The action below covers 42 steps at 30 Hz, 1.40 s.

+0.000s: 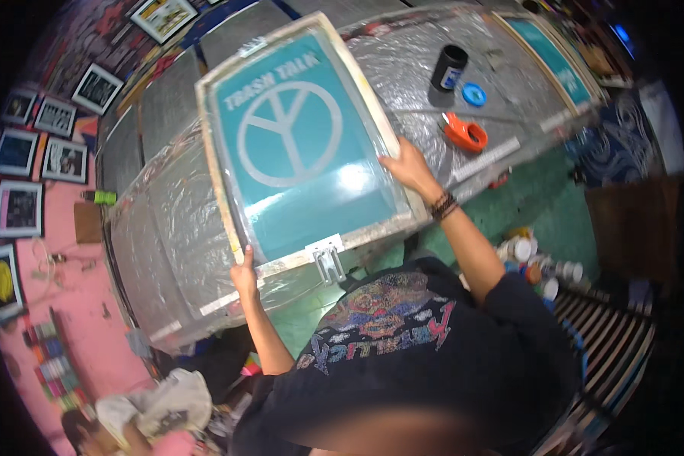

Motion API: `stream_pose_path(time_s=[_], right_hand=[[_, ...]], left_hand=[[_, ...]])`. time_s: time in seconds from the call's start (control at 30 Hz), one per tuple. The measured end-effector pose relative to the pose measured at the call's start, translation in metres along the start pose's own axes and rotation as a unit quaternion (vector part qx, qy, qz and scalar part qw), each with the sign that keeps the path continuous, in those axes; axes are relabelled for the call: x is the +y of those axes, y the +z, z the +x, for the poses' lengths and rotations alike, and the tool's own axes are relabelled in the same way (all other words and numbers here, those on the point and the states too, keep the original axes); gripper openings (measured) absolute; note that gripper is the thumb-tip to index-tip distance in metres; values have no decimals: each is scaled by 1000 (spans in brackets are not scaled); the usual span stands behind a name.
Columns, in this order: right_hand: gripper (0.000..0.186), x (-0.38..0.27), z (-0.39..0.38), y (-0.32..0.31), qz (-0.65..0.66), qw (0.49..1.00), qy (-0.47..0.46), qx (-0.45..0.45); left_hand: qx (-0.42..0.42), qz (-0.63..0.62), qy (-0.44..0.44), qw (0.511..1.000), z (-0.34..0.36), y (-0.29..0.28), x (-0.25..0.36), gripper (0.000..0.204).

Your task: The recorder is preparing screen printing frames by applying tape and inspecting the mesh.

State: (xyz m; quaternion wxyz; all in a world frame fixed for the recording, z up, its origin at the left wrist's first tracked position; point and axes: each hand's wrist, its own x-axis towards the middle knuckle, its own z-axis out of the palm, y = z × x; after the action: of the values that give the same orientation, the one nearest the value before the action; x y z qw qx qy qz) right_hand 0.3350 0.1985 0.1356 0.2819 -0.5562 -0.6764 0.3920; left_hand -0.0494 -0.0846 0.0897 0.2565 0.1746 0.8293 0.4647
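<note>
A wooden-framed printing screen (304, 209) with teal mesh, a pale peace sign and lettering is tilted up over the plastic-covered table. My left hand (245, 278) grips its near left corner, thumb on top of the frame. On the right side of the frame, my right hand (410, 167) holds the wood, with dark beaded bracelets at the wrist. A metal bracket (327, 262) is fixed to the near edge of the frame between my hands. The fingers of both hands are partly hidden beneath the frame.
Right of the screen, a black bottle (450, 68), a blue round lid (474, 95) and an orange tape dispenser (465, 134) stand on the table (167, 220). A second teal screen (551, 57) lies at the far right. White containers (520, 247) cluster beyond my right arm.
</note>
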Motion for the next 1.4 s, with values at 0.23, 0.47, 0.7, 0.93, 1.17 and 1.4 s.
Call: stream_pose_path(time_s=[0.23, 0.47, 0.7, 0.93, 1.17, 1.4], right_hand=[[55, 82, 19, 6, -9, 997, 4, -78], [53, 110, 37, 8, 12, 995, 23, -95], [52, 125, 31, 26, -49, 994, 52, -83], [56, 121, 22, 39, -185, 979, 52, -63], [59, 120, 19, 38, -209, 971, 56, -96], [50, 89, 12, -15, -257, 945, 44, -199]], left_hand=[[19, 87, -24, 996, -37, 43, -39, 52], [26, 92, -54, 994, -47, 70, -31, 51], [-21, 97, -84, 991, -23, 65, -66, 57], [-23, 242, -57, 968, -18, 64, -80, 77], [37, 251, 92, 963, -22, 72, -90, 78], [47, 361, 44, 930, -33, 79, -84, 67]])
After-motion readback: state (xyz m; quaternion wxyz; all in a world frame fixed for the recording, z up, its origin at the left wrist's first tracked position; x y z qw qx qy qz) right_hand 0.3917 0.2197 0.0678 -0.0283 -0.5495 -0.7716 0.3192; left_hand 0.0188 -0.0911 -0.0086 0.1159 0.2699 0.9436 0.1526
